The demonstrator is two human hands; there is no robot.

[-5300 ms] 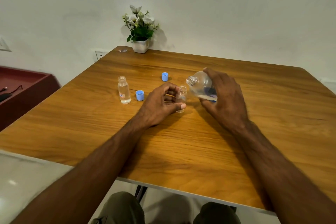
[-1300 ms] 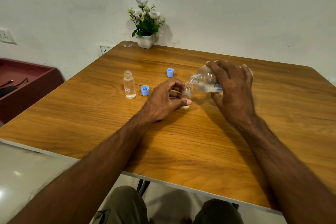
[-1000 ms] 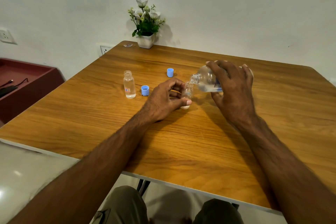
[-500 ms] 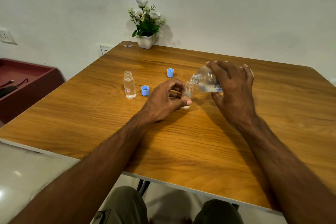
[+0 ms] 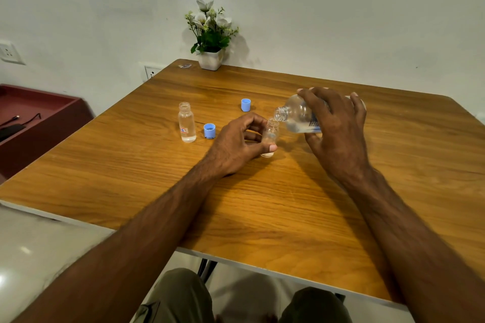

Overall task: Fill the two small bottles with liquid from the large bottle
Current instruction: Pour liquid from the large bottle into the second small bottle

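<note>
Both hands grip: left hand small bottle, right hand large bottle.

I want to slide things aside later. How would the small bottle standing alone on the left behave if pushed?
The free small bottle is tall and narrow, so a high push probably tips it. It is uncapped and looks filled, so it may spill. Its round body would likely roll.

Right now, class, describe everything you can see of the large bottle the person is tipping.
The large bottle is clear, plastic by its look, uncapped, with a threaded neck and a blue-printed label partly hidden by fingers. The right hand grips its body from above and holds it tilted almost level, neck pointing left. Its mouth sits just over the open mouth of a small bottle that the left hand steadies upright on the wooden table. A little clear liquid lies inside.
</note>
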